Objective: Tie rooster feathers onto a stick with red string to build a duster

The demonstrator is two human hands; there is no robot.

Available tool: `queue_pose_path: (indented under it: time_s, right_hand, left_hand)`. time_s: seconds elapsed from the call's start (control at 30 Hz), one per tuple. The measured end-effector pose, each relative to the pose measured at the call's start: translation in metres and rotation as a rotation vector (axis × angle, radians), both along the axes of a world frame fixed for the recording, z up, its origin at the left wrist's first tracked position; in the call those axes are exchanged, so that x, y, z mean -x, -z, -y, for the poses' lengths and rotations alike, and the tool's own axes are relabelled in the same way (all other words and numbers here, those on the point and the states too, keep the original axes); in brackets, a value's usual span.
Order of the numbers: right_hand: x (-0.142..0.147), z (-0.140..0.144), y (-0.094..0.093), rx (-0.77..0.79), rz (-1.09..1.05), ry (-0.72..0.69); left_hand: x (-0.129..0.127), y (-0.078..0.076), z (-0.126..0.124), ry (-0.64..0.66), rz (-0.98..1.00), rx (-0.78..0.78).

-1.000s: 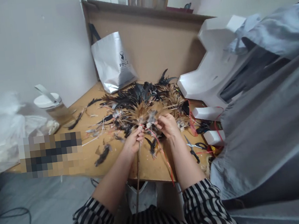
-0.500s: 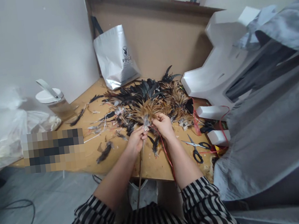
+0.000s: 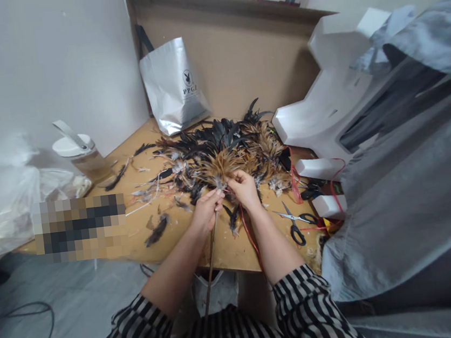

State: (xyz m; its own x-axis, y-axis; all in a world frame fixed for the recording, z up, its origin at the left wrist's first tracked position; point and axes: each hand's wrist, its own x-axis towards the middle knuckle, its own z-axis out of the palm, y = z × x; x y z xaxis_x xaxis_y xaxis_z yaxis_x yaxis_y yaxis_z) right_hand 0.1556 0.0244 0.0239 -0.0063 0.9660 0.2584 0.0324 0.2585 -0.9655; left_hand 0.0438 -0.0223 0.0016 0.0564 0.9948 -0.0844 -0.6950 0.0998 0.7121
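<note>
Feathers [image 3: 220,164] fan over the surface [image 3: 235,253] toward its far edge — left hand [image 3: 206,210] gripping a stick [image 3: 212,273] at their base, seemingly for steadiness, right hand [image 3: 246,189] pinching them, apparently to keep them together; scissors [image 3: 293,218] lie handy near the right edge.

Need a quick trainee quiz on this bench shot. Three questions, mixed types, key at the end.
1. True or false: the scissors on the table lie with their blades closed together.
2. Where does the silver bag stand? A) in front of the feather pile; B) behind it; C) on the floor.
3. Fill in: the thin stick is gripped by the ____ hand.

Key: 1. False, the blades are spread. 2. B. 3. Left.
</note>
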Motion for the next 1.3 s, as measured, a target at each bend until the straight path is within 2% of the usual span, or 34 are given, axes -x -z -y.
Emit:
queue_pose_path:
  time_s: [0.1,0.2,0.33,0.4,0.47,0.57,0.67,0.83,1.0,1.13,1.3]
  right_hand:
    - [0.001,0.003,0.001,0.033,-0.088,0.045]
    - [0.001,0.009,0.0,0.147,-0.17,0.033]
    - [0.001,0.016,-0.001,0.407,-0.215,-0.219]
    - [0.002,0.018,0.001,0.45,-0.185,-0.324]
    - [0.005,0.019,0.005,0.405,-0.154,-0.312]
    - [0.012,0.019,0.012,0.281,-0.116,-0.174]
    - [0.018,0.021,0.014,0.222,-0.084,-0.107]
    - [0.024,0.029,0.009,0.192,-0.127,-0.023]
    - [0.027,0.031,0.009,0.189,-0.162,0.0]
    - [0.026,0.031,0.007,0.237,-0.212,-0.01]
    - [0.023,0.032,0.001,0.232,-0.256,-0.007]
  left_hand:
    - [0.001,-0.003,0.0,-0.036,-0.014,0.002]
    - [0.003,-0.006,0.0,-0.083,-0.015,0.006]
    - [0.006,-0.007,-0.002,-0.129,-0.053,-0.031]
    - [0.007,-0.007,-0.002,-0.155,-0.087,-0.052]
    - [0.008,-0.006,-0.002,-0.185,-0.13,-0.072]
    - [0.008,-0.006,-0.002,-0.21,-0.229,-0.077]
    - [0.005,-0.007,-0.004,-0.255,-0.341,-0.064]
    - [0.001,-0.004,-0.01,-0.481,-0.558,-0.09]
    - [0.002,0.0,-0.012,-0.619,-0.944,-0.19]
    - [-0.001,-0.008,-0.003,-0.682,-1.303,-0.286]
    - [-0.014,-0.019,0.011,-0.679,-1.484,-0.35]
